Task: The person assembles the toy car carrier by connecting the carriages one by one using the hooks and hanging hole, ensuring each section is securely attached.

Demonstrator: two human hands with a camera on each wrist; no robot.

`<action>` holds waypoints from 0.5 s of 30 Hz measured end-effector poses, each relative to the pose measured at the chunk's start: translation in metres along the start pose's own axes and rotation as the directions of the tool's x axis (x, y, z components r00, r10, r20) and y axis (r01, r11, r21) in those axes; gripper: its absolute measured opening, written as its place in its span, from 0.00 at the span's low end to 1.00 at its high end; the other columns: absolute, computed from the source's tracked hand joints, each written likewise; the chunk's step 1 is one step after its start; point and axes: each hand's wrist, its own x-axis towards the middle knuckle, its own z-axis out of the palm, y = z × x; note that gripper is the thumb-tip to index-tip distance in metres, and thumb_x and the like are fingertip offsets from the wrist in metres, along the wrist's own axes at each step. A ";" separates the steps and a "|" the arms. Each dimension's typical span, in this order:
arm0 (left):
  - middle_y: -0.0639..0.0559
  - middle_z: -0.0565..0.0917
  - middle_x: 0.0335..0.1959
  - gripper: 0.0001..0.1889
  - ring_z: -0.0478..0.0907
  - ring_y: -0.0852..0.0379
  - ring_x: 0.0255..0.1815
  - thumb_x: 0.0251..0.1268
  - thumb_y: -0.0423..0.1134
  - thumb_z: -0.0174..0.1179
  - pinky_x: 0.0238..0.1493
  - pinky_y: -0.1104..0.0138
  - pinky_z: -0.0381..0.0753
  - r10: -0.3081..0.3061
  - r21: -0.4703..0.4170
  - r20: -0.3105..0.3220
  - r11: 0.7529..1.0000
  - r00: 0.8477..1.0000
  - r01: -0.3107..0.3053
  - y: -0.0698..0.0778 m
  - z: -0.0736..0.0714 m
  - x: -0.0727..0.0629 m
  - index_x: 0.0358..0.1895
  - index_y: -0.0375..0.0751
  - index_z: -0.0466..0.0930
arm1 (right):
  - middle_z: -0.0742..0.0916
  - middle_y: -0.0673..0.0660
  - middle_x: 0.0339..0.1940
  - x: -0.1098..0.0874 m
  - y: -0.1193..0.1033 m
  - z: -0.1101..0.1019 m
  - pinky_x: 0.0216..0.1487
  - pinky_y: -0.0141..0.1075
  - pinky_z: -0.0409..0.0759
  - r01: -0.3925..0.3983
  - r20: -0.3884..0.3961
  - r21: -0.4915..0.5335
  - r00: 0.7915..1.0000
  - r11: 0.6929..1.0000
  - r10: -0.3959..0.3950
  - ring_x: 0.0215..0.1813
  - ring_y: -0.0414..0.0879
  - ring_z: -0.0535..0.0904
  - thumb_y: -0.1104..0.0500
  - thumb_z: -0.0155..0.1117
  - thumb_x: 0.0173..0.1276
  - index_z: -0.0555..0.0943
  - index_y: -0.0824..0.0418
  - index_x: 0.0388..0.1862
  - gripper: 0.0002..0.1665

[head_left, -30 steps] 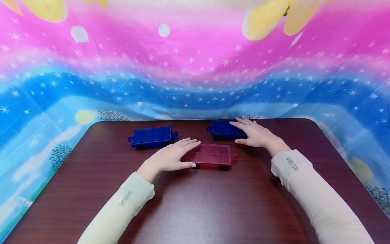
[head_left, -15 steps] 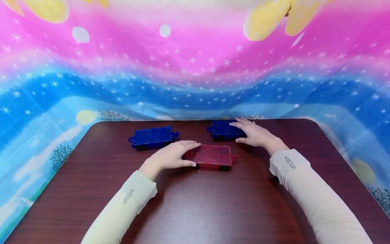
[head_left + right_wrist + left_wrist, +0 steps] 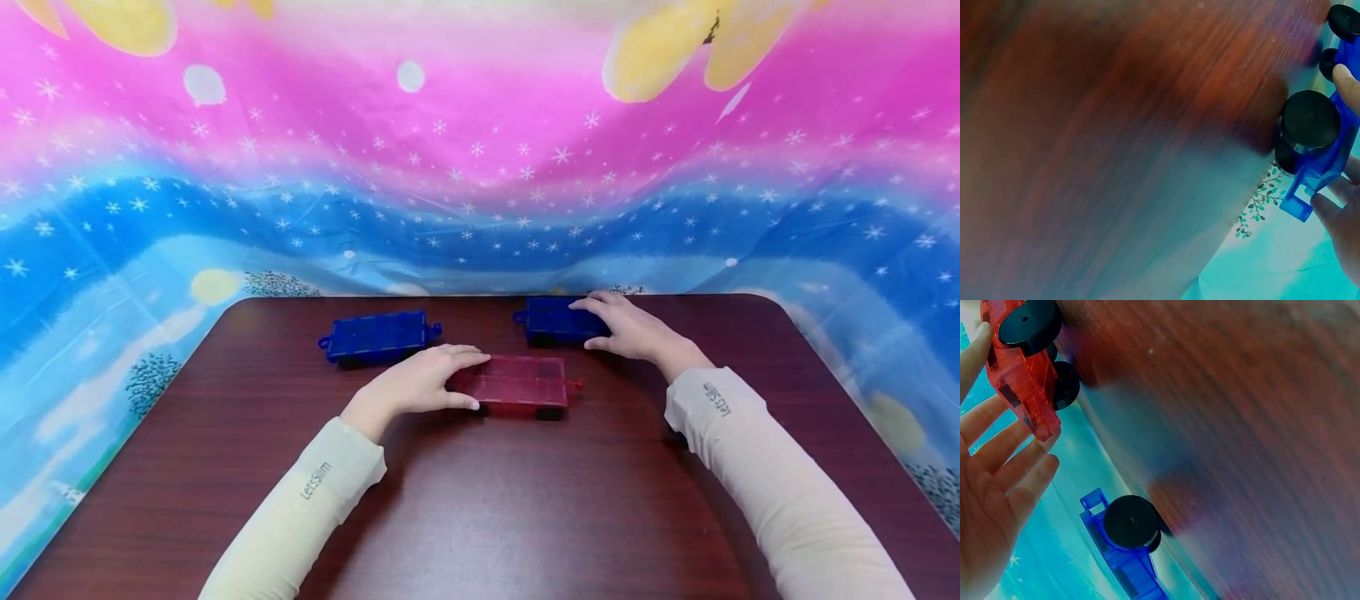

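Observation:
In the head view, my left hand (image 3: 420, 381) holds the left end of a see-through red toy wagon (image 3: 525, 383), thumb on the near side and fingers on the far side. The wagon stands on black wheels, its coupling hook to the right. My right hand (image 3: 633, 327) grips the right end of a blue toy wagon (image 3: 547, 320) at the table's far edge, covering that end. A second blue toy wagon (image 3: 378, 336) stands at the left, behind my left hand and untouched. The right wrist view shows my thumb (image 3: 1349, 87) against the held blue wagon (image 3: 1332, 153).
The dark brown wooden table (image 3: 465, 517) has rounded far corners. Behind it hangs a pink and blue cloth (image 3: 480, 167) with snowflakes, close against the far edge.
The right hand's fingers have bent a little more around the blue wagon. Both held wagons stay almost in place; the whole view has shifted slightly.

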 end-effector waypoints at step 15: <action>0.45 0.69 0.75 0.40 0.65 0.46 0.76 0.61 0.59 0.66 0.75 0.51 0.65 -0.005 -0.013 0.001 1.000 1.000 0.005 0.000 -0.001 -0.001 0.75 0.49 0.66 | 0.69 0.71 0.73 -0.024 0.015 -0.008 0.71 0.67 0.61 -0.001 -0.072 0.001 0.997 1.000 0.001 0.75 0.70 0.59 0.55 0.73 0.63 0.71 0.56 0.72 0.38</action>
